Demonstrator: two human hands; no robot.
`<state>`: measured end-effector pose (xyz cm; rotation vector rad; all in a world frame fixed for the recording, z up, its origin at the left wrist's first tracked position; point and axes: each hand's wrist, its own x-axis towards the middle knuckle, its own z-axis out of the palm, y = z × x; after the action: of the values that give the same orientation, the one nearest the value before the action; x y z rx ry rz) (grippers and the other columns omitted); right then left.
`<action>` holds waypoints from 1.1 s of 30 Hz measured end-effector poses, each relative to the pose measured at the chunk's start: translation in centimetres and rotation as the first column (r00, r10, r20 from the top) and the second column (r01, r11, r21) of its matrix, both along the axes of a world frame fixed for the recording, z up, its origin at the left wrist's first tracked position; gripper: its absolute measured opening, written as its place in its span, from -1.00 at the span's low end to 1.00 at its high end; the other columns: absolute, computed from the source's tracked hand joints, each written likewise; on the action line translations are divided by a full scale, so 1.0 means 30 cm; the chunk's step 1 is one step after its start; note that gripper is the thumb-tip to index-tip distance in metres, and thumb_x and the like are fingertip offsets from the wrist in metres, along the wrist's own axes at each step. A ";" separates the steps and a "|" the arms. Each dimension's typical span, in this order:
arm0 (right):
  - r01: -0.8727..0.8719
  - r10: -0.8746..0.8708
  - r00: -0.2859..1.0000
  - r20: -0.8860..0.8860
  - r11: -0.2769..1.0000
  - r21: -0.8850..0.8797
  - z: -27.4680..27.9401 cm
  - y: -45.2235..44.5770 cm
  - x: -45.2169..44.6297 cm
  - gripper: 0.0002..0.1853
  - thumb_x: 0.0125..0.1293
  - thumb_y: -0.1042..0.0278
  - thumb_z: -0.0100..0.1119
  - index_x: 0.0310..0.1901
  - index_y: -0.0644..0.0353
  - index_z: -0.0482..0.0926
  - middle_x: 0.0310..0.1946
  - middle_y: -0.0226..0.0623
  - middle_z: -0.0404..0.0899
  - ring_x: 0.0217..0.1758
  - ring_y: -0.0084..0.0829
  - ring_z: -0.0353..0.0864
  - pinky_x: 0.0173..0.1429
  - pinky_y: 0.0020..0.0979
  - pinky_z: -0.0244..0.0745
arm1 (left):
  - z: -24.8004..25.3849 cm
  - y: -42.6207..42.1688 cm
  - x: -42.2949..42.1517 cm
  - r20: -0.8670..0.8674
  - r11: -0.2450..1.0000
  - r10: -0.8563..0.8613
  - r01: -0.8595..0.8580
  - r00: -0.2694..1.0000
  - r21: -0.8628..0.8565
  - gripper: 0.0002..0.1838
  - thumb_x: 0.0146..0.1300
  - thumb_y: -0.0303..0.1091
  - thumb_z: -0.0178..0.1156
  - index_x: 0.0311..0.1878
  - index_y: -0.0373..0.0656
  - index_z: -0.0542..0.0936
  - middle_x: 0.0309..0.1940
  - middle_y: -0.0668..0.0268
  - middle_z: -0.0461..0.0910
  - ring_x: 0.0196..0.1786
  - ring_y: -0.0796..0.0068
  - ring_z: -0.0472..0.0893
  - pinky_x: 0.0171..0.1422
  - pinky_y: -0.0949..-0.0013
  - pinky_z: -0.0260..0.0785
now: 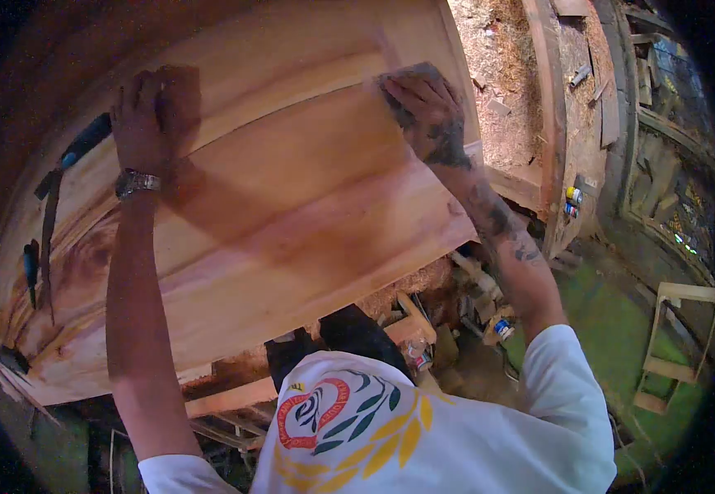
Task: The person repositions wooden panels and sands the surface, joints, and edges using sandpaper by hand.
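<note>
A broad wooden panel (308, 206) with reddish-brown grain lies in front of me. On its left part my left hand (137, 119) rests with the fingers apart, holding nothing; a watch is on that wrist. Near the panel's right edge, my right hand (427, 107) presses down with its fingers together over a dark, flat piece (392, 97), too hidden to name. Beside my left hand lies a tool with a black and blue handle (86, 144). A long dark tool (49, 239) and a smaller blue-handled tool (30, 267) lie farther left on the panel.
Right of the panel is a wooden bench frame (549, 107) with shavings (497, 132) and small cans (572, 195). Wood offcuts and another can (502, 328) are below the panel's right end. A wooden frame (669, 369) stands on the green floor (584, 300).
</note>
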<state>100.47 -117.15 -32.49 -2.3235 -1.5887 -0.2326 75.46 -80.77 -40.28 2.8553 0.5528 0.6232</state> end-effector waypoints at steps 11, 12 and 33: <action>0.085 -0.117 0.975 -0.187 0.982 -0.166 0.122 0.035 0.043 -0.63 0.17 0.58 0.20 -0.02 0.01 0.79 -0.02 -0.35 0.78 0.14 -0.23 0.69 0.23 -0.14 0.56 | 0.023 -0.029 -0.019 -0.064 0.998 0.045 -0.047 0.997 -0.029 -0.27 0.04 -0.04 0.48 0.30 -0.04 0.52 0.30 0.11 0.51 0.38 -0.19 0.43 0.44 -0.19 0.31; 0.099 -0.127 0.983 -0.136 0.975 -0.201 0.109 0.046 0.041 -0.61 0.14 0.59 0.19 -0.02 0.01 0.79 -0.02 -0.33 0.78 0.13 -0.21 0.69 0.22 -0.13 0.56 | 0.038 -0.035 -0.016 -0.054 0.998 0.050 -0.052 0.997 -0.033 -0.26 0.03 -0.03 0.49 0.29 -0.04 0.53 0.32 0.11 0.51 0.38 -0.18 0.43 0.44 -0.18 0.30; 0.076 -0.076 0.997 0.000 0.997 0.033 -0.015 0.090 -0.233 -0.61 0.14 0.45 0.29 0.05 -0.03 0.76 -0.06 -0.34 0.76 0.05 -0.21 0.70 0.09 -0.19 0.52 | 0.005 -0.029 -0.018 -0.089 0.999 0.052 -0.051 0.995 0.010 -0.45 0.28 -0.23 0.25 0.36 -0.01 0.53 0.36 0.18 0.49 0.39 -0.09 0.46 0.47 -0.17 0.30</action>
<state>93.48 -114.47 -32.96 -2.3612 -1.4868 -0.2754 74.92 -81.65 -40.13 2.8959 0.6414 0.5092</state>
